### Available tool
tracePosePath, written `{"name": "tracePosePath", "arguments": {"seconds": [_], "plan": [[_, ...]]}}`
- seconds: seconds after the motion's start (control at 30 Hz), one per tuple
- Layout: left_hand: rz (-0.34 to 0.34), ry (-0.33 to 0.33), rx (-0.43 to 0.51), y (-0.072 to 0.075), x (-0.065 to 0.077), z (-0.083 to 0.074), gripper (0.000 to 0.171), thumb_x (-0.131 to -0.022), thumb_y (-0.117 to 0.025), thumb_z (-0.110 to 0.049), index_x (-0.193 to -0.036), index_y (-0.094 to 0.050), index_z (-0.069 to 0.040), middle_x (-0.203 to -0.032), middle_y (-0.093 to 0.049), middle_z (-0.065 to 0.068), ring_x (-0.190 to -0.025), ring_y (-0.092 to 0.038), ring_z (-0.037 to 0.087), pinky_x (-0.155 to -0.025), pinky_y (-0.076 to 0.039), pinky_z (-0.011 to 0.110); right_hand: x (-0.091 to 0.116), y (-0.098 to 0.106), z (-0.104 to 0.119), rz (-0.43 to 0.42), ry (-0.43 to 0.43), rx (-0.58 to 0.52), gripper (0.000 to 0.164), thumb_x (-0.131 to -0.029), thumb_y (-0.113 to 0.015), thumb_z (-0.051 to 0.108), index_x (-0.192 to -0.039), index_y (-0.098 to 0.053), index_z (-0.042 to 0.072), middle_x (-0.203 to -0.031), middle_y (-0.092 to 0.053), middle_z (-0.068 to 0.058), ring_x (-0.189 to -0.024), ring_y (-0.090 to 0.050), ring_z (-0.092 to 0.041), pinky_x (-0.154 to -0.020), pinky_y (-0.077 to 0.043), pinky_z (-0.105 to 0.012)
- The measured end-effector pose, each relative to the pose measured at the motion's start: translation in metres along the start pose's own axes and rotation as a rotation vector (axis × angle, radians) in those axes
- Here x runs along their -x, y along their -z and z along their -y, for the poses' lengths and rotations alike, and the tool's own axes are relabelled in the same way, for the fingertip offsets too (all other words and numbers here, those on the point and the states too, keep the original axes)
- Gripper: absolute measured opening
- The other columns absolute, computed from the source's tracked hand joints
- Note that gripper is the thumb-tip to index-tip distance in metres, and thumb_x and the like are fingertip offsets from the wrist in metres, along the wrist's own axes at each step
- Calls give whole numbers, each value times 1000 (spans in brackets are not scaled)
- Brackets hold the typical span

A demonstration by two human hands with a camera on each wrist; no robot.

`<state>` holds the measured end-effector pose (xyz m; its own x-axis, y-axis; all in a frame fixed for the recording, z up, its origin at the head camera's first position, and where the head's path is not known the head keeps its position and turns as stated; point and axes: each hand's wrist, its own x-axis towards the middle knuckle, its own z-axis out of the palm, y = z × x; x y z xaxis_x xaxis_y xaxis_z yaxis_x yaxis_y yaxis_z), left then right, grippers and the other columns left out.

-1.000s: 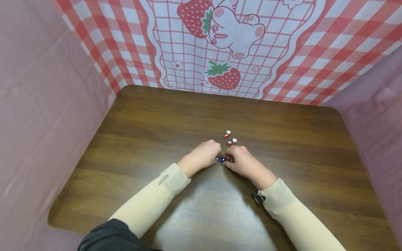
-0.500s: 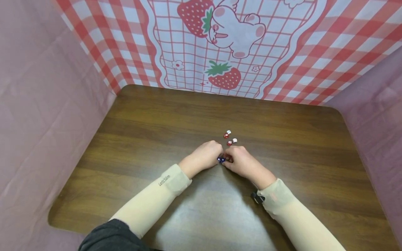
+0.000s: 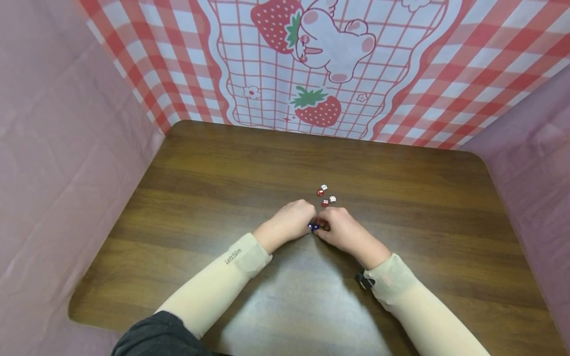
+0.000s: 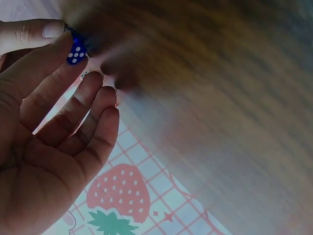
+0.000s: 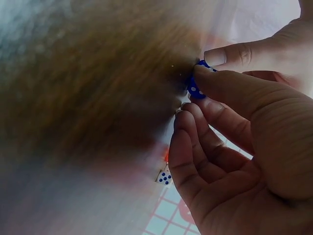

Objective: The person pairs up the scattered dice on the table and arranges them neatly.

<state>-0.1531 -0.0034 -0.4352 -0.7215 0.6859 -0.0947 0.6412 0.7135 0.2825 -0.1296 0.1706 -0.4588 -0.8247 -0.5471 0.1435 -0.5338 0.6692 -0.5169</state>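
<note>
Over the middle of the table, my left hand (image 3: 291, 218) and right hand (image 3: 343, 227) meet fingertip to fingertip. Thumb and forefinger of the left pinch a blue die (image 3: 310, 226) with white pips. A second blue die (image 5: 197, 89) is pinched by the right thumb and fingers, and the two dice sit side by side in the head view. In the left wrist view a blue die (image 4: 77, 54) shows a five face, partly covered by the fingers. The remaining fingers of both hands curl loosely below.
Just beyond the hands lie two white dice, one farther back (image 3: 324, 187) and one nearer (image 3: 332, 199), beside a red die (image 3: 320, 193) and another red die (image 3: 325, 202). A strawberry-print cloth (image 3: 267, 111) hangs behind the brown wooden table (image 3: 213, 168); pink cloth (image 3: 53, 163) borders the left.
My left hand has shifted slightly right, closing the gap between the two blue dice. The right hand has stayed nearly still, and the red and white dice have not moved.
</note>
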Motion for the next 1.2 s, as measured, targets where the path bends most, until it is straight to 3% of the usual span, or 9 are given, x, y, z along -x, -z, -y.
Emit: {"name": "tracePosePath", "arguments": {"seconds": [0.67, 1.07, 1.2], "plan": [[6, -13, 8, 0, 1, 0, 17, -79, -82, -9, -73, -67, -14, -76, -63, -1, -78, -61, 19, -71, -52, 37, 1, 1, -1, 1, 1, 4, 15, -75, -84, 2, -81, -70, 5, -74, -61, -2, -65, -56, -14, -61, -50, -33], [69, 11, 150, 14, 1, 15, 17, -79, -87, -13, -89, -74, -7, -75, -61, -1, -73, -56, 17, -67, -47, 32, 2, -1, -2, -2, 10, -2, 15, -76, -84, 2, -84, -72, 4, -75, -62, -3, -66, -58, -15, -61, -51, -31], [50, -7, 180, 19, -3, 23, 25, -83, -84, -12, -104, -74, -2, -89, -69, 6, -82, -60, 20, -75, -50, 32, 1, 0, -1, 13, -3, 0, 14, -77, -85, 3, -85, -73, 4, -75, -63, -2, -67, -59, -14, -61, -52, -30]]}}
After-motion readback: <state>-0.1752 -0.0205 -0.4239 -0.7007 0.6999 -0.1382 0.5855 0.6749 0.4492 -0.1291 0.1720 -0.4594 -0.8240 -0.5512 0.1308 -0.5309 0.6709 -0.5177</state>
